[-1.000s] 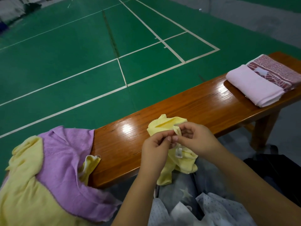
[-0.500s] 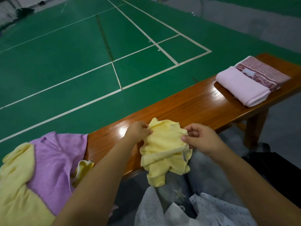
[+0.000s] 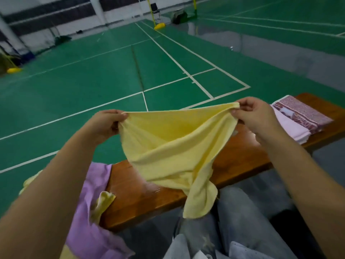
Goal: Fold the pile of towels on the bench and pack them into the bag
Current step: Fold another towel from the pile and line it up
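1. And here's the soft pale-yellow terry towel (image 3: 175,146), up in the air above the long glossy brown wooden bench (image 3: 240,161), its top edge pulled taut from corner to corner.
2. Below that tight edge the cloth sags in loose diagonal folds, and one twisted tail hangs past the near edge of the bench, in front of the person's grey trousers (image 3: 248,221).
3. The left hand (image 3: 104,124) pinches the towel's left corner, fingers curled round the cloth and thumb on top.
4. The right hand (image 3: 255,116) grips the right corner, thumb and forefinger nipping the hem, the other fingers bent behind it.
5. Both bare forearms reach out well apart, the towel stretched between them.
6. Down at the left end of the bench lies a crumpled lilac towel (image 3: 93,202), with a scrap of another yellow cloth (image 3: 104,200) poking out of it.
7. Over at the far right end sit the folded ones: a pale pink folded towel (image 3: 291,128) with a maroon patterned folded towel (image 3: 302,113) just beside it, touching.
8. Beyond the bench spreads the green sports court floor (image 3: 93,75) with white lines, and yellow net-post bases (image 3: 159,26) stand far off.
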`<state>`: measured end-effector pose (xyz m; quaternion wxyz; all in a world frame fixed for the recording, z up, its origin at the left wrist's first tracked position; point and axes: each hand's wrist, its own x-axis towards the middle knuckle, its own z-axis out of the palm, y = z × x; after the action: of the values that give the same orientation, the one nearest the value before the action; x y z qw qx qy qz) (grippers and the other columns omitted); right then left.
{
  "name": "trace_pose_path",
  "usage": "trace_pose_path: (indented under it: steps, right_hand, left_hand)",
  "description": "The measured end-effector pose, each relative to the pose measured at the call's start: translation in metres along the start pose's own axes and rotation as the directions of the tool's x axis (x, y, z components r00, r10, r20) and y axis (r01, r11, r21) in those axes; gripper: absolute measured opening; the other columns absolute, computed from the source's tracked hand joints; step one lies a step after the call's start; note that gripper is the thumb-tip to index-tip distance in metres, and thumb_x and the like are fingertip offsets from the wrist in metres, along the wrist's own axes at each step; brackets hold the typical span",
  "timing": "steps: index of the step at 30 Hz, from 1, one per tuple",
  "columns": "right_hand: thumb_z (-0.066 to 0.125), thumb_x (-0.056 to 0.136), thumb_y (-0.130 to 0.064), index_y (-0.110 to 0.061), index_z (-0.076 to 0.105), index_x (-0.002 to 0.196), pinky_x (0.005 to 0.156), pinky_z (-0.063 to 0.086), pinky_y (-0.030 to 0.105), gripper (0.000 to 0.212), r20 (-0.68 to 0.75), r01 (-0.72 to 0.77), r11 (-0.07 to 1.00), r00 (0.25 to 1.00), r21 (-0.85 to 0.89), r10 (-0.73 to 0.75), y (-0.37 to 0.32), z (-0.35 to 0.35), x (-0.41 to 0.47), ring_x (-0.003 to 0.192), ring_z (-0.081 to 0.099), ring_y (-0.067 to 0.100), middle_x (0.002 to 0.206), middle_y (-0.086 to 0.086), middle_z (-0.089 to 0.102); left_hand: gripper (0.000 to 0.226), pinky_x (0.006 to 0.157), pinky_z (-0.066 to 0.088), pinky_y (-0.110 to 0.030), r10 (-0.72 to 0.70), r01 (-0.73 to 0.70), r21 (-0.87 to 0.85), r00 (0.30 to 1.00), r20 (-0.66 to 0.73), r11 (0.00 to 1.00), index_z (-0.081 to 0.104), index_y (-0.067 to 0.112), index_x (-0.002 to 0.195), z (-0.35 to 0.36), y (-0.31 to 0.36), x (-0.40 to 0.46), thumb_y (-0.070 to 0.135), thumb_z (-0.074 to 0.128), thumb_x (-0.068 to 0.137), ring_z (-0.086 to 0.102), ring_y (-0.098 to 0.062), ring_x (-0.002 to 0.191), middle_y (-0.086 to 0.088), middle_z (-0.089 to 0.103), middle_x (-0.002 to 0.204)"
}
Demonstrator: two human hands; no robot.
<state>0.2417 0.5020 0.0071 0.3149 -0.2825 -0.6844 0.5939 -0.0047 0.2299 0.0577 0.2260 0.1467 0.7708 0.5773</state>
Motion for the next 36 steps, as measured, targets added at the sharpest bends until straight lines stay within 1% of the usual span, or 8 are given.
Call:
trace_pose_path:
  steps: [3, 6, 10, 16, 20, 29, 32, 36]
  right_hand:
    - [0.065, 0.085, 0.000, -0.019, 0.061, 0.084, 0.079, 0.051, 0.030, 0.019, -0.052, 0.096, 0.995, 0.994, 0.022, -0.095, -0.023, 0.003, 0.016, 0.078, 0.060, 0.013, 0.081, -0.001, 0.064]
    - [0.065, 0.085, -0.002, -0.020, 0.060, 0.083, 0.074, 0.047, 0.022, 0.019, -0.059, 0.129, 0.992, 0.990, -0.005, -0.129, -0.036, 0.007, 0.025, 0.075, 0.058, 0.008, 0.081, -0.003, 0.062]
    - [0.064, 0.085, -0.004, -0.022, 0.059, 0.077, 0.070, 0.046, 0.027, 0.021, -0.118, 0.113, 0.993, 0.987, 0.024, -0.110, -0.039, 0.000, 0.027, 0.076, 0.057, 0.012, 0.079, -0.004, 0.061]
    - [0.058, 0.082, 0.004, -0.016, 0.059, 0.072, 0.060, 0.044, 0.025, 0.023, -0.122, 0.049, 0.976, 0.992, 0.212, -0.023, -0.049, -0.011, 0.017, 0.066, 0.053, 0.013, 0.073, 0.001, 0.056]
    - [0.052, 0.081, 0.008, -0.011, 0.055, 0.069, 0.060, 0.048, 0.024, 0.022, -0.020, -0.081, 0.912, 0.995, 0.402, 0.097, -0.052, -0.016, 0.019, 0.060, 0.053, 0.013, 0.065, 0.002, 0.055]
    - [0.049, 0.089, -0.001, -0.011, 0.052, 0.074, 0.046, 0.050, 0.019, 0.017, 0.090, -0.510, 0.765, 0.849, 0.393, 0.520, 0.041, 0.006, 0.028, 0.050, 0.055, 0.010, 0.067, 0.003, 0.054]
    - [0.050, 0.089, -0.004, -0.009, 0.056, 0.085, 0.046, 0.051, 0.021, 0.009, 0.088, -0.559, 0.756, 0.819, 0.340, 0.567, 0.076, 0.002, 0.029, 0.065, 0.056, 0.015, 0.078, 0.007, 0.056]
    - [0.054, 0.090, -0.006, -0.004, 0.058, 0.099, 0.065, 0.049, 0.033, 0.010, 0.081, -0.595, 0.760, 0.798, 0.262, 0.597, 0.096, -0.004, 0.029, 0.079, 0.060, 0.019, 0.091, 0.012, 0.062]
  left_hand:
    - [0.015, 0.053, 0.049, -0.012, 0.192, -0.174, 0.182, 0.978, -0.083, 0.968, 0.063, 0.013, 0.080, -0.025, 0.023, -0.010, 0.006, 0.059, 0.093, 0.055, -0.007, 0.058, 0.004, 0.062, 0.060]
    - [0.013, 0.051, 0.041, -0.008, 0.356, -0.299, 0.582, 0.934, 0.016, 0.757, 0.062, 0.014, 0.081, -0.035, 0.030, -0.021, 0.005, 0.065, 0.089, 0.050, -0.004, 0.056, -0.002, 0.056, 0.070]
    - [0.031, 0.070, 0.045, -0.030, 0.319, -0.316, 0.798, 0.933, 0.164, 0.513, 0.052, 0.022, 0.072, -0.039, 0.015, -0.029, -0.006, 0.066, 0.078, 0.053, -0.022, 0.074, -0.011, 0.061, 0.079]
    - [0.020, 0.052, 0.052, -0.022, 0.234, -0.290, 0.282, 0.948, 0.215, 0.915, 0.058, 0.022, 0.066, -0.042, 0.013, -0.065, 0.007, 0.066, 0.055, 0.055, -0.012, 0.051, 0.002, 0.058, 0.057]
    - [0.040, 0.040, 0.043, -0.017, 0.250, -0.274, 0.081, 0.941, 0.228, 0.958, 0.072, 0.020, 0.063, -0.047, 0.017, -0.082, -0.014, 0.054, 0.073, 0.049, -0.011, 0.043, -0.003, 0.063, 0.061]
    - [0.050, 0.070, 0.053, -0.022, -0.032, -0.111, 0.492, 0.961, 0.274, 0.863, 0.078, 0.030, 0.071, -0.035, -0.053, -0.050, -0.006, 0.051, 0.091, 0.060, -0.017, 0.075, 0.002, 0.074, 0.082]
    - [0.015, 0.078, 0.050, -0.020, -0.132, -0.153, 0.600, 0.905, 0.404, 0.785, 0.078, 0.029, 0.083, -0.027, -0.079, -0.051, 0.038, 0.070, 0.074, 0.064, -0.006, 0.082, 0.007, 0.074, 0.089]
    - [0.051, 0.066, 0.044, -0.011, -0.147, -0.250, 0.701, 0.879, 0.453, 0.668, 0.069, 0.035, 0.083, -0.025, -0.108, -0.053, 0.071, 0.071, 0.046, 0.057, 0.005, 0.067, 0.021, 0.065, 0.075]
